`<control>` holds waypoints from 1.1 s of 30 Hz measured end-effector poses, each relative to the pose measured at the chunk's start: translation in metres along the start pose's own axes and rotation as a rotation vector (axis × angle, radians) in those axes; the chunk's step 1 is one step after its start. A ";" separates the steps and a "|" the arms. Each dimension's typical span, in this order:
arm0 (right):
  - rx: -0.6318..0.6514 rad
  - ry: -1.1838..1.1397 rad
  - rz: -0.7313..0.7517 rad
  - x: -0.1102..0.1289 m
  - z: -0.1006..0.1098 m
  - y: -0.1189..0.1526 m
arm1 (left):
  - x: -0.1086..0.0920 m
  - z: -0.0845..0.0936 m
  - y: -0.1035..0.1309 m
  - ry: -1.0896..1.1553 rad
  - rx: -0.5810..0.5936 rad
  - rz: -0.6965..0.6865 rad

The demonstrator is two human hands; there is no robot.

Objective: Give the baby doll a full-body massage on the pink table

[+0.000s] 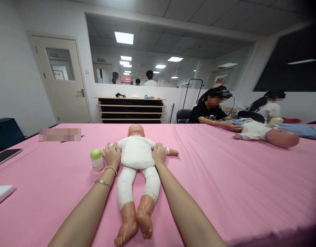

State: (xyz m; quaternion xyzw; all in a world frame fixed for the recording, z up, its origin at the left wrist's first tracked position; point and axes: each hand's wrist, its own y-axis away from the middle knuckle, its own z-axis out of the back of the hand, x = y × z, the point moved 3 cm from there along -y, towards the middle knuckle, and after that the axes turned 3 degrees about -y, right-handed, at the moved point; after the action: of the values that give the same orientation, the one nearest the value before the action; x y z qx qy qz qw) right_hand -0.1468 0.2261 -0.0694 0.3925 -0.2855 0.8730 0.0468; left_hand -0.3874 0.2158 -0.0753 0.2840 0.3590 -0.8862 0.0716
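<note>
A baby doll (137,152) with a white cloth body lies on the pink-covered table (212,192), its head away from me and its bare feet toward me. My left hand (112,154) rests over the doll's arm on the left, fingers bent around the sleeve. On the other side, my right hand (159,153) is on the other arm, its fingers also wrapped over the sleeve near the shoulder. The doll's small hand shows beyond it. A bottle (97,160) with a green cap stands just left of my left hand.
Across the table at the right, a person (211,106) touches another doll (261,132). Further right sits a second person (270,104). A tablet (6,157) and a white object (2,195) lie at the left edge. Shelves (132,111) stand behind.
</note>
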 end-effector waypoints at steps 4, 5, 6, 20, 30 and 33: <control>0.052 -0.210 0.329 0.013 -0.003 0.000 | -0.002 -0.001 -0.003 0.251 -0.066 -0.202; 0.097 -0.248 0.406 0.017 -0.005 0.000 | -0.004 -0.001 -0.003 0.301 -0.066 -0.264; 0.155 -0.254 0.462 0.021 -0.008 0.001 | -0.007 -0.001 -0.003 0.331 -0.053 -0.328; 0.159 0.262 0.065 0.003 -0.018 0.002 | 0.007 -0.024 -0.008 -0.010 0.371 -0.110; 0.515 -0.245 0.493 0.049 -0.022 0.007 | -0.005 -0.012 -0.008 0.569 0.233 -0.327; 0.681 -0.089 0.509 0.056 -0.029 0.012 | -0.010 -0.021 -0.004 0.322 0.456 -0.414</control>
State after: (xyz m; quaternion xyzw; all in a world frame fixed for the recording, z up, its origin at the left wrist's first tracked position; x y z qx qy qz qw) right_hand -0.2082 0.2240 -0.0501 0.3397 -0.0706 0.8835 -0.3147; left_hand -0.3710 0.2318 -0.0795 0.3500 0.2087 -0.8831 -0.2326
